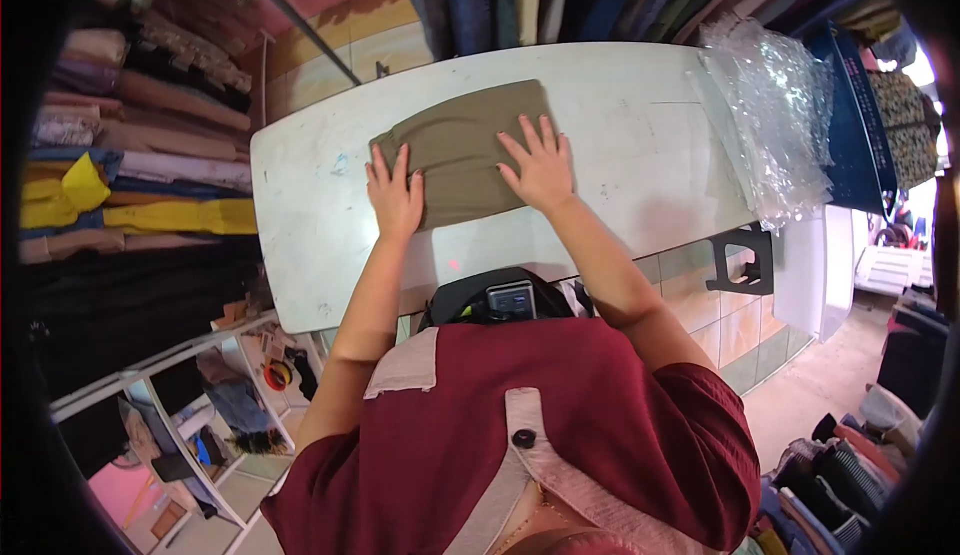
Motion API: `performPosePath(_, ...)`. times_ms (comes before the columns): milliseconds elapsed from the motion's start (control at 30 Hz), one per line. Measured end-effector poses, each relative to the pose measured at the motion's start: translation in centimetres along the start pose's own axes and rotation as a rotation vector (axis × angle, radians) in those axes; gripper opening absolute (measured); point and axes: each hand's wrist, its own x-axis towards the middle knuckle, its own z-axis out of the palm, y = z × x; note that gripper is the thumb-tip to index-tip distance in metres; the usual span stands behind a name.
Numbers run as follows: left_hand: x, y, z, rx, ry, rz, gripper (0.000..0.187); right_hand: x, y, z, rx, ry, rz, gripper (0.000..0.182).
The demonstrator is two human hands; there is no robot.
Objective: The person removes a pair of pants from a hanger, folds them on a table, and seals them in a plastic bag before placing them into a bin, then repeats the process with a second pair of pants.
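Observation:
A folded olive-brown garment (pixel 465 145) lies flat on the white table (pixel 630 175), with a few soft creases across it. My left hand (pixel 395 197) rests on its left edge, fingers stretched out and pointing away from me. On the right part of the cloth lies my right hand (pixel 543 170), palm down with the fingers spread. Neither hand grips the fabric. What kind of garment it is cannot be made out from the folded shape.
Clear plastic bags (pixel 765 120) are heaped on the table's right end, against a dark blue crate (pixel 850 120). Stacked folded clothes (pixel 150 145) fill shelves at the left. Hanging trousers (pixel 560 0) line the back. More clothes (pixel 840 475) are piled at lower right.

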Motion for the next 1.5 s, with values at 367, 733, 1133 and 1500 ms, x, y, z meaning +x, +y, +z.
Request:
performPosePath(367, -1.5, 4.7, 2.6, -0.211, 0.002, -0.217, 0.058, -1.8, 9.2, -2.9, 0.214, -0.031, -0.025, 0.043)
performPosePath(733, -3.3, 21.5, 12.7, -0.22, -0.066, -0.2, 0.064, -3.7, 42.0, -18.3, 0.34, 0.492, 0.518, 0.021)
performPosePath(1133, -8.1, 16.0, 10.9, -0.422, 0.042, -0.281, 0.038, 4.7, 55.2, -28.5, -0.24, 0.12, 0.834, 0.073)
performPosePath(1500, -15.1, 13.3, 3.3, -0.578, 0.377, -0.816, 0.03, 12.1, 44.5, -30.3, 0.15, 0.365, 0.187, 0.025)
